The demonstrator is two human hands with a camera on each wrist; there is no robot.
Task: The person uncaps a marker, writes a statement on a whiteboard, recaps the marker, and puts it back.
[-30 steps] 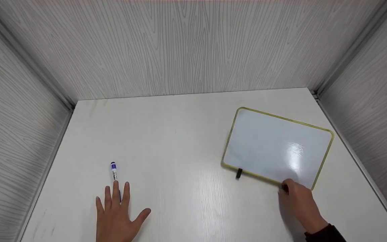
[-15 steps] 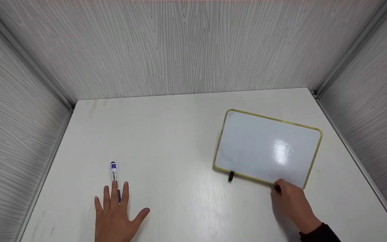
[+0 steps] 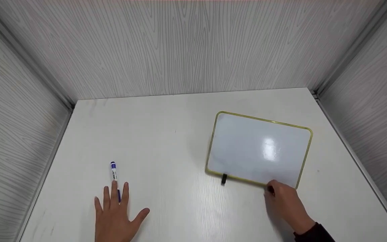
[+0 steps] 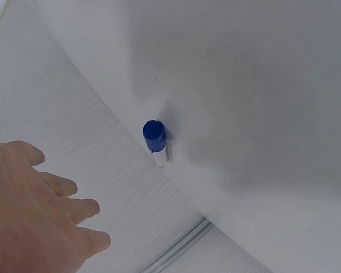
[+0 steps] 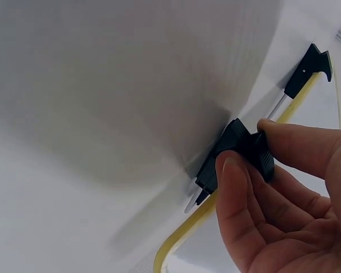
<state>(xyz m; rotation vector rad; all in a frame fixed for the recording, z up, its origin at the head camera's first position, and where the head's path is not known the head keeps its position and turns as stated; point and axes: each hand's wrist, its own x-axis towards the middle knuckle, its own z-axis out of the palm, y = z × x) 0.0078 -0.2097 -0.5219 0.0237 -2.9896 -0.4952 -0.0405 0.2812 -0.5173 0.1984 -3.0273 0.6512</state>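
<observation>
My right hand is at the near edge of a whiteboard with a yellow frame, tilted slightly on the table. In the right wrist view, its thumb and fingers pinch a black clip fixed along that edge. A thin metal rod leads from there to a second black clip, whose hook goes over the frame. To the left, my left hand has its fingers spread, palm down. A whiteboard marker with a blue cap lies beyond, partly hidden by the fingers in the head view.
The white table is bounded by a back wall and by a left wall and a right wall, all wood-grained. Between the left hand and the whiteboard lies bare tabletop.
The whiteboard has shifted left across the table, turning slightly, with my right hand moving along while holding its clip. The left hand and the marker stay almost where they were.
</observation>
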